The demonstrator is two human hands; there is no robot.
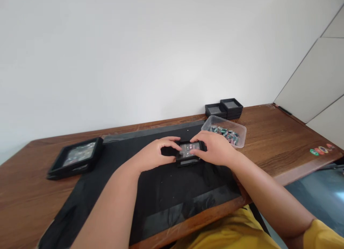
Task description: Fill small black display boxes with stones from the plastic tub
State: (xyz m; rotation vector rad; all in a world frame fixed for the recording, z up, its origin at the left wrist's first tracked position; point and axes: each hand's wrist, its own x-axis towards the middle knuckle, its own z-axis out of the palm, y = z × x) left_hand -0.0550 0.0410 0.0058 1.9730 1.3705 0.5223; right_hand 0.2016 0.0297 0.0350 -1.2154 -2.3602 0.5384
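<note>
Roughly mid-batch, by my read. Both hands were on a small black display box (pixel 189 153) sitting mid-mat on the black mat (pixel 166 191), just near of the mat's far edge. Left hand (pixel 153 154) had fingers curled round the box's left end, thumb and index pinching it. Right hand (pixel 215 147) lay over the right end, fingers bent and pressing on the clear lid. Neither was spread open; both had hold of the box. Small coloured bits showed through the lid, too small to identify.

Done so far, judging by layout: one larger black tray (pixel 76 156) with a clear top lay at far left on the wooden table (pixel 282 134), apparently filled.

Left: the clear plastic tub (pixel 224 130) just right of the hands held a heap of small coloured pieces, and two stacks of empty black boxes (pixel 224 108) waited beyond it, against the wall. So plenty remained. Couldn't tell whether the lid in hand was fully seated.
</note>
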